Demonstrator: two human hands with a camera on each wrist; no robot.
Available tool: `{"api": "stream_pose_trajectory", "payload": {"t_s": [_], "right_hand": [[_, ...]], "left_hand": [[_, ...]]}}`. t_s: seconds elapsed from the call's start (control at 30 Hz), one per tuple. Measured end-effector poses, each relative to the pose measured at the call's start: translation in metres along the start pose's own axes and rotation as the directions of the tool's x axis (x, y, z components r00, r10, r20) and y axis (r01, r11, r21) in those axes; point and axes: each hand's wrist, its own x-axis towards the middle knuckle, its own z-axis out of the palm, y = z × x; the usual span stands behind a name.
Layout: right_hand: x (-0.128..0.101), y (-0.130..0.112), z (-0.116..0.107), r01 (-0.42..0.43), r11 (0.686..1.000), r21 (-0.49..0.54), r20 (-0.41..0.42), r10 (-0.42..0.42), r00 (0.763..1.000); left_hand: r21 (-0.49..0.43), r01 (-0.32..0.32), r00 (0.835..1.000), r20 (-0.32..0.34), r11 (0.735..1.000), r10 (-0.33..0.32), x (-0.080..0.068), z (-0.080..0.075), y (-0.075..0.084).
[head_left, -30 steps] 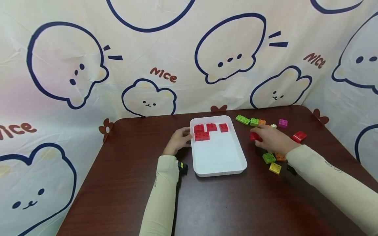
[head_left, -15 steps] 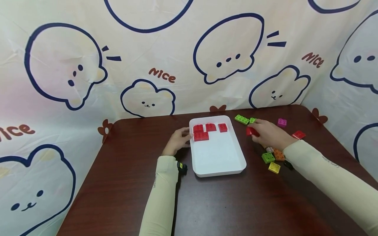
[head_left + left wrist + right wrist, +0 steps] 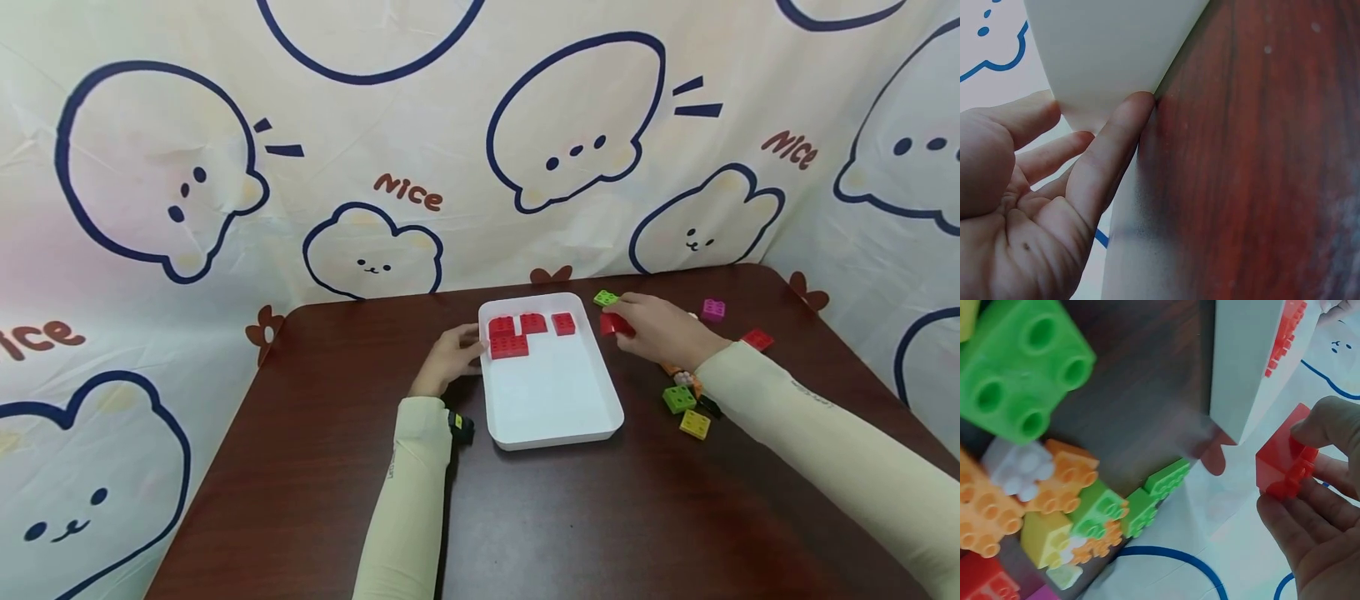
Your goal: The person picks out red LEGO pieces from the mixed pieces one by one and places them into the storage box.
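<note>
My right hand holds a red toy building brick above the table, just right of the white tray. In the right wrist view, the thumb and fingertips pinch this red brick by its sides. At the tray's left wall rests my left hand. The left wrist view shows its thumb at one edge of the tray wall and a finger at the opposite edge. Several red bricks lie in the far part of the tray.
On the table's right lie loose bricks: a green one, a yellow one, a magenta one and a red one. Orange bricks are partly hidden beneath my right arm in the head view. A printed curtain hangs behind.
My right hand has moved left with the red brick, from over the loose bricks toward the tray's right rim. The left hand stays at the tray, and the tray looks still.
</note>
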Motion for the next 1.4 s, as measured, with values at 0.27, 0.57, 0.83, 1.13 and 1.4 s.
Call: {"api": "stream_pose_trajectory", "payload": {"t_s": [0.27,0.57,0.83,1.13,1.4], "right_hand": [[0.012,-0.014,-0.004,0.047,0.999,-0.010,-0.041,-0.047,0.998],[0.028,-0.035,-0.005,0.024,0.999,0.021,0.000,-0.024,1.000],[0.043,-0.045,-0.001,0.016,0.999,0.036,0.038,-0.018,0.999],[0.055,-0.053,0.006,0.035,0.999,0.027,0.064,-0.036,0.997],[0.066,-0.061,0.014,0.068,0.998,0.001,0.077,-0.068,0.995]], "left_hand": [[0.004,-0.009,1.000,-0.004,1.000,0.009,0.001,0.000,-0.001],[0.006,-0.013,1.000,-0.001,1.000,0.013,0.002,0.000,-0.001],[-0.002,-0.011,1.000,-0.001,1.000,0.011,0.003,0.001,-0.002],[0.000,-0.007,1.000,0.002,1.000,0.007,0.003,0.000,-0.001],[-0.002,-0.002,1.000,-0.004,1.000,0.002,0.003,0.001,-0.001]]}}
